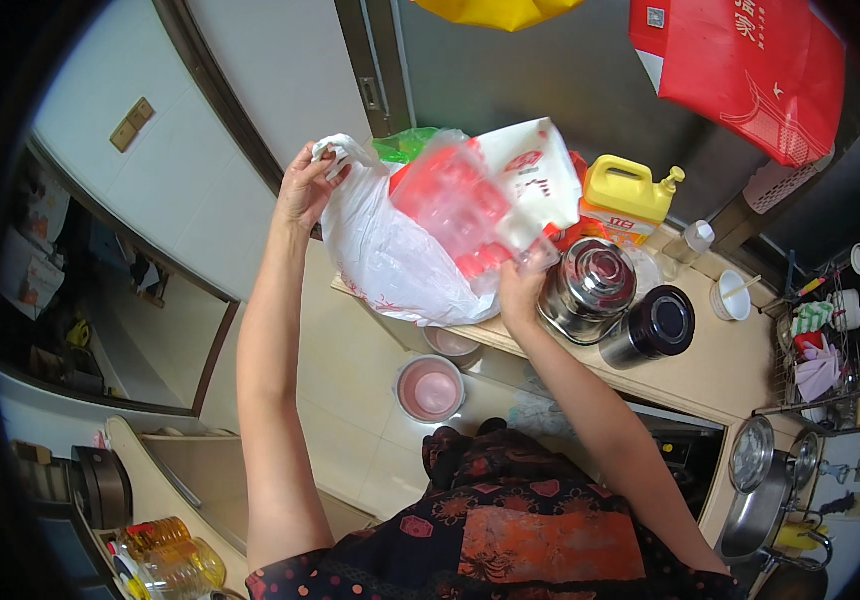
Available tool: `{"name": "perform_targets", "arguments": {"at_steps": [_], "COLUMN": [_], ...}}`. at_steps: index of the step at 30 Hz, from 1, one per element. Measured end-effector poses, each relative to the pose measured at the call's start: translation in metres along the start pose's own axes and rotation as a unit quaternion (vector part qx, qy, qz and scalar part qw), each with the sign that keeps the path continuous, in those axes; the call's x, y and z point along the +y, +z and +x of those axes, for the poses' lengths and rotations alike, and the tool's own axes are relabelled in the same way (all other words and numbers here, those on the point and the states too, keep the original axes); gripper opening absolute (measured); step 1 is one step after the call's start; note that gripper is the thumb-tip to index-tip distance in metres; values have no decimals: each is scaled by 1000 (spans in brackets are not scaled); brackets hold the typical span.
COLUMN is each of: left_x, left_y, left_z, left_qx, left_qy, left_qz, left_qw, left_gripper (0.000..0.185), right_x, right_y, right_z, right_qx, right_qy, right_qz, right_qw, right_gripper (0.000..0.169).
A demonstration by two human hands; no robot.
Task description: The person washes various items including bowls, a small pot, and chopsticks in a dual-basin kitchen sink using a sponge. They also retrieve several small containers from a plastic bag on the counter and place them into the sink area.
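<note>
My left hand (310,184) grips the twisted handle of a white plastic bag (400,247), lifting it at the counter's left end. My right hand (522,289) holds the edge of a clear plastic tray (460,199), blurred, which lies over red material at the mouth of the bag. Behind it stands a white printed paper bag (539,176), with a green plastic bag (407,144) to its left. Just right of my right hand is a steel vacuum flask (589,289). What lies deeper inside the white bag is hidden.
A yellow detergent jug (629,191), a dark canister (651,326) and a white bowl (731,296) stand on the counter (715,367). A pink basin (430,388) is on the floor. At the right are a wire dish rack (782,360) and a steel sink (756,517).
</note>
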State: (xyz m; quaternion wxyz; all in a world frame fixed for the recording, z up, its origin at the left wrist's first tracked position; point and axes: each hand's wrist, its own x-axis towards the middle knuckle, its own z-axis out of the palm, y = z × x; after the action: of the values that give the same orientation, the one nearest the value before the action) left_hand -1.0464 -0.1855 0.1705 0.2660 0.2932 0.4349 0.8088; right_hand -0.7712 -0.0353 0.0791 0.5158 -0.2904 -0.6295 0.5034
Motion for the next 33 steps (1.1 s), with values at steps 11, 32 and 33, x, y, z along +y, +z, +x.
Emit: {"name": "perform_targets", "arguments": {"at_steps": [11,32,33], "left_x": [55,-91,-84], "left_y": [71,110,110], "left_z": [4,-104,-107], "left_qx": [-206,-331,-336], "left_qy": [72,73,91], "left_qz": [-169,768,716], "left_qw": [961,544,605], "left_gripper": [8,49,43], "right_x": [8,21,18], "right_y": [10,20,13], "right_z": [57,101,105], "right_qx": [-291,-209,-185], "right_qy": [19,-24,-14], "right_qz": [-267,-363,-360], "right_qw": [919,908,914], "right_gripper": [49,21,27]}}
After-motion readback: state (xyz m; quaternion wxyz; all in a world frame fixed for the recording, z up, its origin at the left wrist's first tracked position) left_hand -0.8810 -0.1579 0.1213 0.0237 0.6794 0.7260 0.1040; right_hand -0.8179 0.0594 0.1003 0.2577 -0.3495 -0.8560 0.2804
